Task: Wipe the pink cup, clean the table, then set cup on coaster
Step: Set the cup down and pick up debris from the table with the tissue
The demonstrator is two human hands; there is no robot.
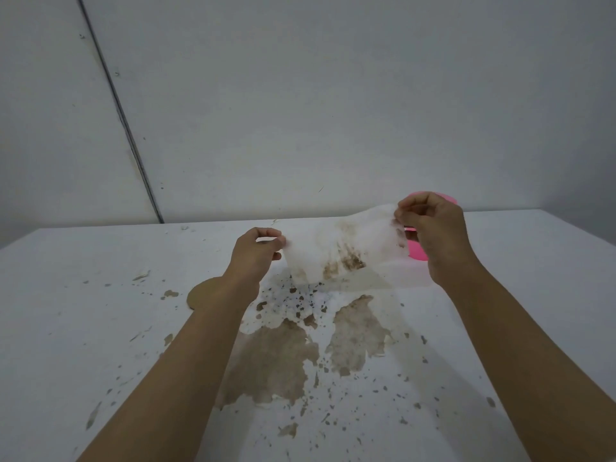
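Here both hands, left hand [256,250] and right hand [433,228], pinch a stained wet wipe [343,251] taut in their fingers above the spattered tabletop [83,328].

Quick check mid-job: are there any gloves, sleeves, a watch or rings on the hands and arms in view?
No. The left hand and right hand are bare, without gloves, and no rings show. The left forearm and right forearm are uncovered down to the frame's edge: no sleeves, watch or wristband.
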